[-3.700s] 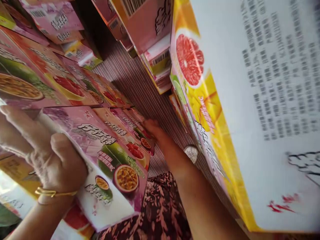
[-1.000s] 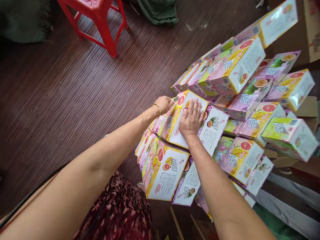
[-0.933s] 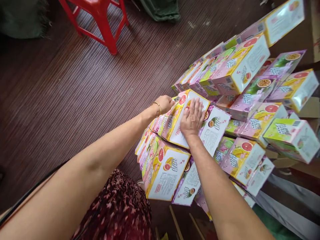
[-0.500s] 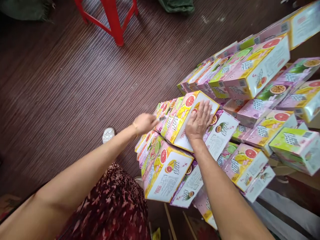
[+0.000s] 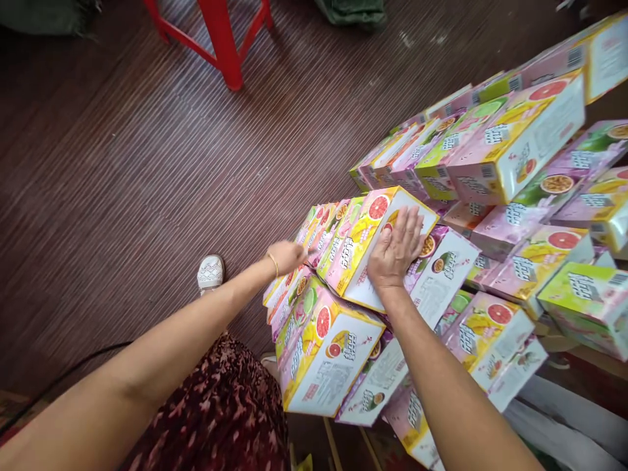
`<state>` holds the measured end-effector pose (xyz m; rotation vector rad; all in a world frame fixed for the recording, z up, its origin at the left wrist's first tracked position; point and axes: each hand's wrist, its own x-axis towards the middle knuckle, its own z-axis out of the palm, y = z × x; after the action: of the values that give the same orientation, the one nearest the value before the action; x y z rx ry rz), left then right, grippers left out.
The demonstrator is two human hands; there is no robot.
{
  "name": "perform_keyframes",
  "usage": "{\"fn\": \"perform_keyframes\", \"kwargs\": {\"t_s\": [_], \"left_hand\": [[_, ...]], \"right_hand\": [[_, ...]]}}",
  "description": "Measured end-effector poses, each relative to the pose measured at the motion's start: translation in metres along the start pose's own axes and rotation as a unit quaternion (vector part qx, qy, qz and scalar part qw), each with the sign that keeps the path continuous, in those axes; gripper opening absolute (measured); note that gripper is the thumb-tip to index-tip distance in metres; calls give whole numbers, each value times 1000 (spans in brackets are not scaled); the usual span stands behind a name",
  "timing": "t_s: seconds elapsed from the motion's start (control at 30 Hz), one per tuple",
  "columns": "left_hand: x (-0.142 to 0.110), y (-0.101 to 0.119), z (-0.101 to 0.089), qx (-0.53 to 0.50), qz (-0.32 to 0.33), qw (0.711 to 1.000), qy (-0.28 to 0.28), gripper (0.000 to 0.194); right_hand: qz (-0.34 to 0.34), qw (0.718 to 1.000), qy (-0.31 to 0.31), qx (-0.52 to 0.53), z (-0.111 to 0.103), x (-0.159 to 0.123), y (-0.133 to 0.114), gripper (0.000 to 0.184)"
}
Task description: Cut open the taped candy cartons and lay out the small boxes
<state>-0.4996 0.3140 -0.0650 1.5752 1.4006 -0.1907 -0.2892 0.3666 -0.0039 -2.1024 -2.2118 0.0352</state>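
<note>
My right hand (image 5: 396, 252) lies flat, fingers stretched out together, on the white end of a yellow-and-pink fruit-printed box (image 5: 366, 288). That box stands at the near end of an upper row of similar boxes. My left hand (image 5: 287, 257) is closed in a fist beside the outer side of this row. A small dark tip shows at its fingers; what it belongs to is hidden. Below the left hand lies a lower row, ending in another grapefruit-printed box (image 5: 324, 363). A purple passion-fruit box (image 5: 439, 275) sits just right of my right hand.
More fruit-printed boxes (image 5: 495, 144) stand stacked in rows to the right, with a green box (image 5: 583, 294) lying at the near end. A red stool (image 5: 228, 52) stands on the dark ribbed floor (image 5: 147, 183). My foot in a white shoe (image 5: 212, 270) is at the left.
My left hand has moved slightly down, and the grey thing at its fingers shows less. My right hand stays flat on the same box. The view has shifted a little.
</note>
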Motion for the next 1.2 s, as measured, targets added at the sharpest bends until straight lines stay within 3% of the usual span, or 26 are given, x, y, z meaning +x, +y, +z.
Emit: {"fn": "perform_keyframes", "kwargs": {"t_s": [0.1, 0.2, 0.27, 0.37, 0.43, 0.5, 0.57, 0.63, 0.73, 0.8, 0.9, 0.97, 1.0, 1.07, 1.17, 1.2], "left_hand": [[72, 1, -22, -14, -17, 995, 94, 48], [129, 14, -5, -28, 9, 998, 56, 46], [123, 16, 22, -32, 24, 999, 17, 48], [64, -2, 57, -21, 22, 999, -36, 45], [27, -24, 62, -9, 10, 998, -57, 41], [20, -43, 52, -2, -5, 999, -53, 41], [50, -53, 34, -8, -18, 1000, -13, 46], [103, -50, 21, -26, -24, 998, 47, 50], [166, -35, 34, -37, -16, 999, 35, 48], [163, -32, 58, -35, -12, 999, -10, 47], [103, -51, 91, -16, -29, 996, -82, 41], [67, -74, 96, -3, -47, 995, -93, 37], [60, -84, 92, 2, -55, 995, -83, 38], [77, -96, 75, 7, -65, 997, -42, 46], [155, -90, 53, 2, -58, 998, 31, 56], [181, -84, 53, -2, -48, 998, 30, 54]], "right_hand": [[-2, 1000, 7, 2, 5, -1, 3, 55], [-6, 1000, 1, 8, 11, -1, 7, 55], [-10, 1000, 0, 10, 12, -2, 8, 55], [-14, 1000, 7, 11, 9, -2, 6, 55], [-15, 1000, 10, 15, 6, -2, 4, 54], [-19, 1000, 13, 18, 6, -1, 2, 54], [-28, 999, 16, 14, 8, -2, 2, 55], [-39, 999, 18, 11, 12, -3, 5, 55], [-57, 998, 13, 11, 16, -3, 10, 56], [-56, 998, 9, 7, 17, -2, 11, 56], [-45, 999, 6, 8, 14, -1, 8, 55], [-46, 999, 6, 14, 13, 0, 6, 56], [-48, 999, 7, 16, 13, 1, 5, 56], [-56, 998, 10, 16, 14, 1, 6, 56], [-79, 997, 9, 24, 17, 0, 11, 56], [-90, 995, 6, 31, 18, 0, 13, 56]]}}
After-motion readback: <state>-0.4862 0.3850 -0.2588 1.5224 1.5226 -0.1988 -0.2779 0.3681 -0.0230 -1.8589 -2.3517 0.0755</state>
